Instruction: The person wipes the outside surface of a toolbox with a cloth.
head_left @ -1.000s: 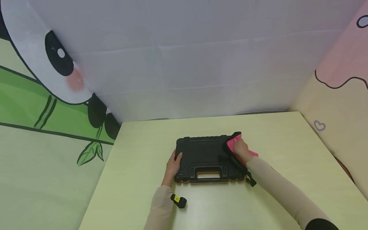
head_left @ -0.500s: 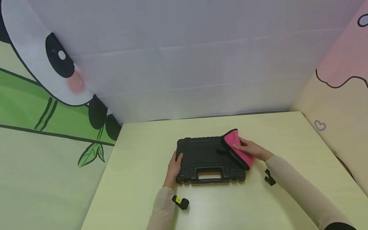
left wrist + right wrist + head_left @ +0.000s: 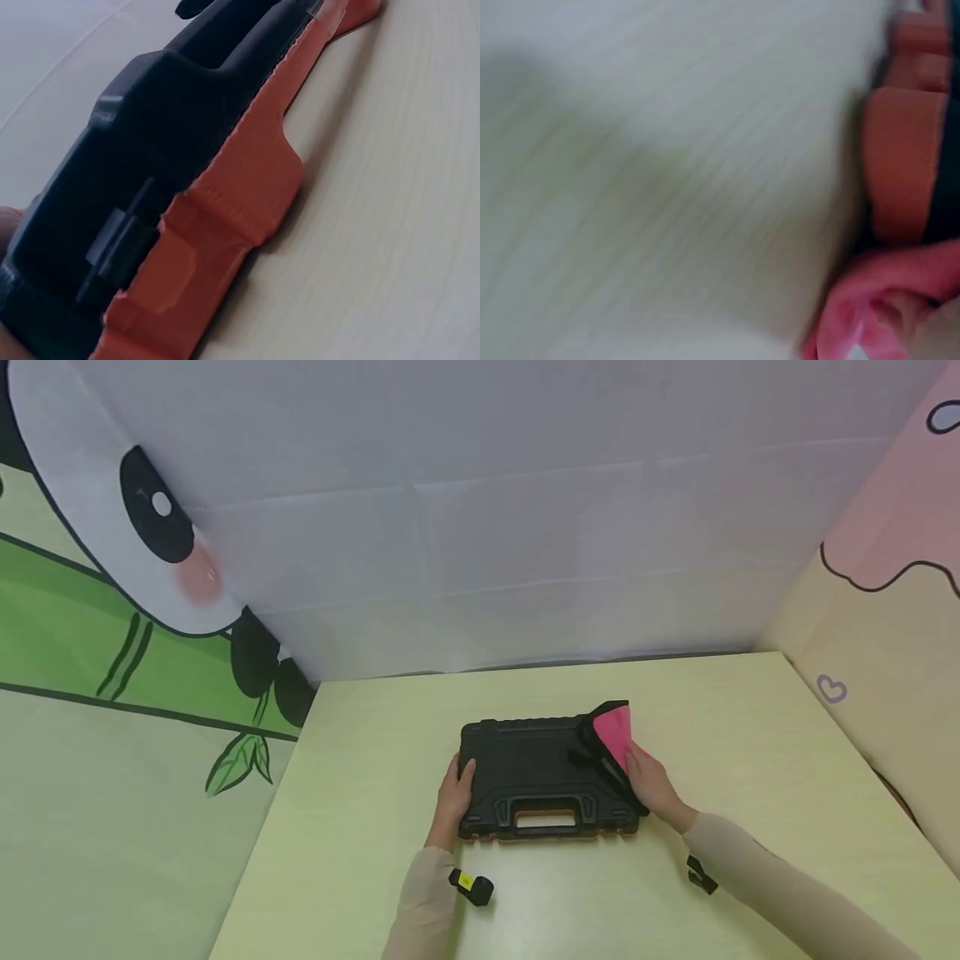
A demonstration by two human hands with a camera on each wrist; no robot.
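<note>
A black plastic tool case (image 3: 517,760) with an orange lower half lies flat, its carry handle toward the person. My left hand (image 3: 453,795) grips the case's left end, thumb on the lid and fingers along the side. A pink cloth (image 3: 613,731) with a black border and dark reverse is draped over the case's right end. My right hand (image 3: 654,783) holds the cloth at the case's right edge, near its front corner. In the left wrist view, a latch (image 3: 120,244) and the orange side show close up. Bunched cloth (image 3: 877,292) appears beside the orange end in the right wrist view.
The case rests on a pale wooden table (image 3: 360,810). A whitish wall sheet (image 3: 480,543) stands behind it, with printed cartoon panels left and right. Small black wrist cameras sit at the left wrist (image 3: 472,887) and the right wrist (image 3: 701,875).
My right hand shifted right off the lid with the cloth, then came nearer along the case's right edge. The cloth's pink face shows less than half a second ago. Left hand and case stay put.
</note>
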